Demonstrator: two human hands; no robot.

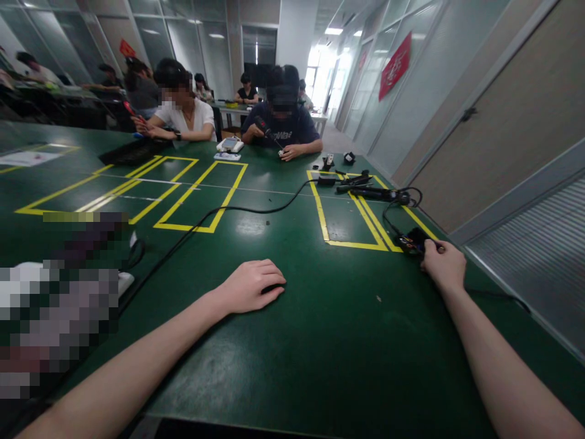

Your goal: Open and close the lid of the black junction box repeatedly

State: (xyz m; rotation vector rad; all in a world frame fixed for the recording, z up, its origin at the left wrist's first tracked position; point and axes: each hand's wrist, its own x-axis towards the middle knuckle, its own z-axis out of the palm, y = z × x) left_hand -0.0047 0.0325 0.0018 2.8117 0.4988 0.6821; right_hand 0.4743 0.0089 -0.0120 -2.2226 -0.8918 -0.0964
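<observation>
My left hand rests palm down on the green table, with a gap between thumb and curved fingers and nothing in it. Far to the right, my right hand is closed on the near edge of a small black device with thin coloured wires. The device sits low at the table's right side, and my fingers partly hide it. A black cable runs from it toward a dark rod-shaped tool lying beyond.
Yellow tape marks rectangles on the table. A long black cable crosses it. Small black parts lie at the far right. Across the table, one person works with a power drill; another sits beside a black tray.
</observation>
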